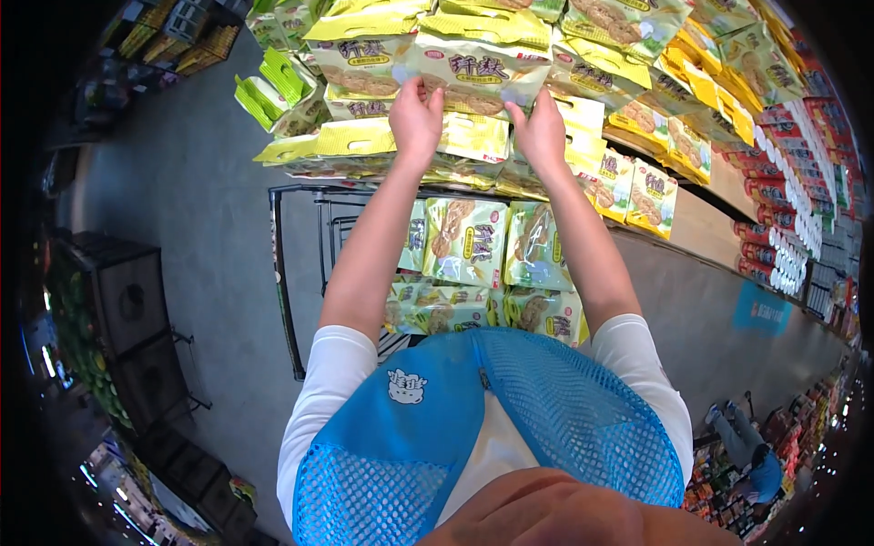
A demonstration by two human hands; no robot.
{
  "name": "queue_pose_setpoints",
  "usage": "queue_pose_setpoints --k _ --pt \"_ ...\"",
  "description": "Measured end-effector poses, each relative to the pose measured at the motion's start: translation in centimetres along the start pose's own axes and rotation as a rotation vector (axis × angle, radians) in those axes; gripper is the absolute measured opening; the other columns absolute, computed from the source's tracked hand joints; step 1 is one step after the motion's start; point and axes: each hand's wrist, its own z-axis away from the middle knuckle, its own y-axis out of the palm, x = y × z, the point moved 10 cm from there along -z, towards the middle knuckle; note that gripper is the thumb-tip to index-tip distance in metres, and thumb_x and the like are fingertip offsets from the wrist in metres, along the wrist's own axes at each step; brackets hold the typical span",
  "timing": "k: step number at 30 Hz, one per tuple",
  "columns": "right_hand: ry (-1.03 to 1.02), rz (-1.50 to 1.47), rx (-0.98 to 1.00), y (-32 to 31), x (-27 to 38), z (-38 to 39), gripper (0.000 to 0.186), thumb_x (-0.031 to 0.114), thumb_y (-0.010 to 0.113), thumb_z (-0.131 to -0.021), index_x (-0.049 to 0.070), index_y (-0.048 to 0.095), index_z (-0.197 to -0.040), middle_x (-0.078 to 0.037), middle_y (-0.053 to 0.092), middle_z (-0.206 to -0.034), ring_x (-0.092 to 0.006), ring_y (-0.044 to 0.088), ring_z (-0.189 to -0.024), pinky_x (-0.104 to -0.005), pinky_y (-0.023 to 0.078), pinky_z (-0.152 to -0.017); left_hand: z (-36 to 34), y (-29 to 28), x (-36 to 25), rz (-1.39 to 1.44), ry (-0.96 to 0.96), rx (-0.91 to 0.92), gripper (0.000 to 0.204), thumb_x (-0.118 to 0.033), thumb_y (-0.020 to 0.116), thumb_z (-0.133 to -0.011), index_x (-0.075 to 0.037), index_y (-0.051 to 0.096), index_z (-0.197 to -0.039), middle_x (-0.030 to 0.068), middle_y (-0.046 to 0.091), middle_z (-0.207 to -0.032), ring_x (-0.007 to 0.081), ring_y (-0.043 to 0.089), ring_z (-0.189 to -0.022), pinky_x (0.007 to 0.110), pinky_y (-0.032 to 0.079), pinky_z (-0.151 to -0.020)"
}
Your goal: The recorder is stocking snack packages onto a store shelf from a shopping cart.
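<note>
Both my arms stretch forward to a stacked display of biscuit bags. My left hand (418, 120) grips the lower left side of a pale green and yellow biscuit bag (481, 69), its thumb in front. On the same bag's lower right corner, my right hand (540, 133) has its thumb in front and its other fingers mostly hidden. A similar bag (360, 65) stands directly left of the held one. Yellow bag tops (357, 137) with cut-out handles lie in a row below my hands.
Beneath the display, more biscuit bags (465, 242) sit on a lower level beside a black metal frame (279, 273). Red packages with white lids (774, 232) line the shelf at right. Black crates (123, 309) stand at left. Another person (754, 460) is at lower right.
</note>
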Motion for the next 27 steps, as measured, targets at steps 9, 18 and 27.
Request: queue_pose_setpoints --k 9,18,27 --pt "-0.033 0.043 -0.026 3.6 -1.2 -1.0 0.04 0.028 0.075 -0.09 -0.006 0.06 -0.103 -0.027 0.066 -0.099 -0.0457 0.067 -0.09 -0.0526 0.055 -0.076 -1.1 0.1 0.7 -0.068 -0.049 0.031 0.028 -0.022 0.078 -0.089 0.0 0.07 -0.104 0.0139 0.075 -0.085 0.0259 0.075 -0.081 0.037 0.057 -0.072" --pt "-0.221 0.045 -0.375 -4.6 -1.1 6.0 0.042 0.029 0.074 -0.093 -0.001 0.064 -0.121 -0.019 0.073 -0.096 -0.0345 0.07 -0.091 -0.047 0.054 -0.079 5.1 -4.5 1.2 -0.076 -0.017 0.0 0.028 -0.026 0.068 -0.093 -0.001 0.072 -0.107 0.0162 0.076 -0.097 0.0292 0.075 -0.09 0.038 0.057 -0.083" --pt "0.479 -0.217 0.443 2.1 -6.8 28.6 0.034 0.022 0.069 -0.094 -0.001 0.066 -0.119 -0.021 0.072 -0.097 -0.0306 0.071 -0.086 -0.0417 0.057 -0.079 29.1 -1.4 19.1 -0.145 -0.581 0.449 0.06 -0.045 0.07 -0.089 0.004 0.064 -0.123 0.0256 0.071 -0.111 0.0417 0.068 -0.104 0.044 0.055 -0.088"
